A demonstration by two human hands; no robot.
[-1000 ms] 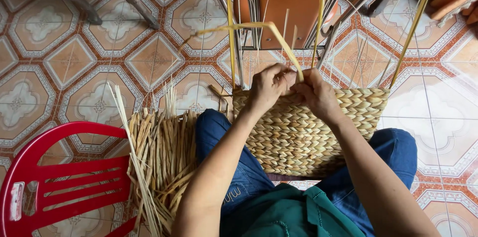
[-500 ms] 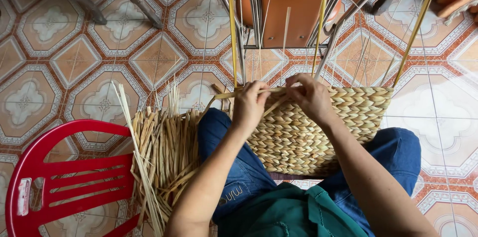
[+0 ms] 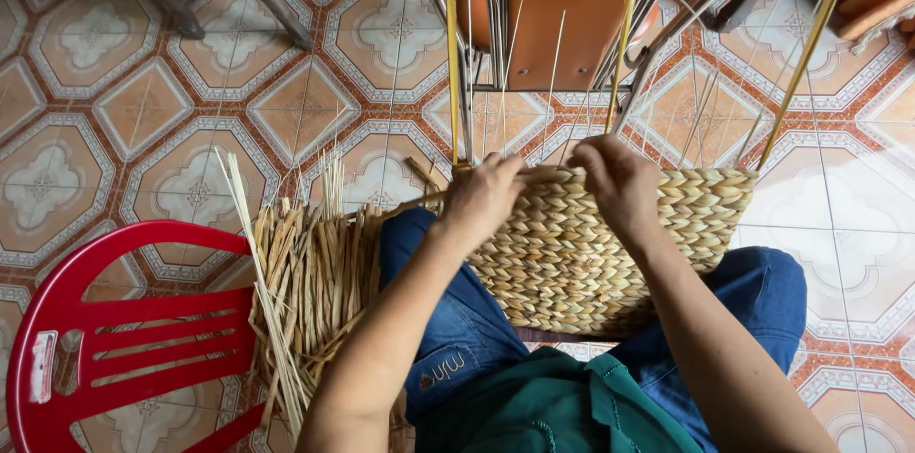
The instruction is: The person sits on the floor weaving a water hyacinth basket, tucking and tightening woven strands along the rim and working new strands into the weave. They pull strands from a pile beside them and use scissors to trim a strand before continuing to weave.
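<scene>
Presently: woven basket [image 3: 591, 253] braced on lap; left hand [image 3: 484, 194] and right hand [image 3: 618, 181] both pinching a straw strand [image 3: 548, 175] at its top rim; straw bundle [image 3: 310, 281] on floor, left.

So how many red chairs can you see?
1. The red plastic chair stands on the tiled floor at the lower left, beside the bundle of dried straw. The left hand and right hand rest on the woven basket. More may lie outside view.

The half-woven basket [image 3: 591, 253] sits on the person's lap, wire frame [image 3: 629, 43] rising at twelve o'clock. Straw bundle [image 3: 310, 286] lies at nine o'clock, plastic chair [image 3: 114, 339] beyond it.
</scene>
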